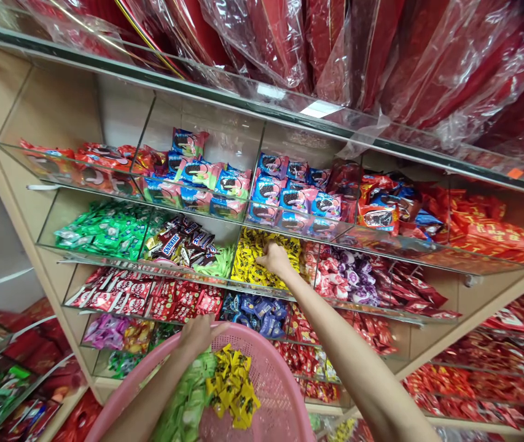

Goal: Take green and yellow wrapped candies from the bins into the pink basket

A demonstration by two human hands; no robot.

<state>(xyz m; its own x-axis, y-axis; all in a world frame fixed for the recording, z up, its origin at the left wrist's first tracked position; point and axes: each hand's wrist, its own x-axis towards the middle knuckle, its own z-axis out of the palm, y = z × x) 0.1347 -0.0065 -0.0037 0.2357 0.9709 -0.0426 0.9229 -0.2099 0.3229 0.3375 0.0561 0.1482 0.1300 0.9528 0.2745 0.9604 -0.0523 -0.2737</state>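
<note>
My right hand point(274, 258) reaches into a glass-fronted compartment of yellow wrapped candies point(247, 252), its fingers bent down among the wrappers; whether a candy is between them is hidden. With my left hand point(197, 334) I grip the far rim of a pink plastic basket point(284, 380). Inside the basket lie a pile of yellow candies point(234, 387) and, left of it, light green wrapped candies point(188, 399), partly hidden by my left forearm.
Snickers bars point(172, 244) and green candies point(109, 230) fill compartments to the left, purple and white candies point(356, 276) to the right. Blue cookie packs point(293, 196) sit one shelf higher, behind a glass edge. Red items in clear plastic point(335, 49) hang over the top.
</note>
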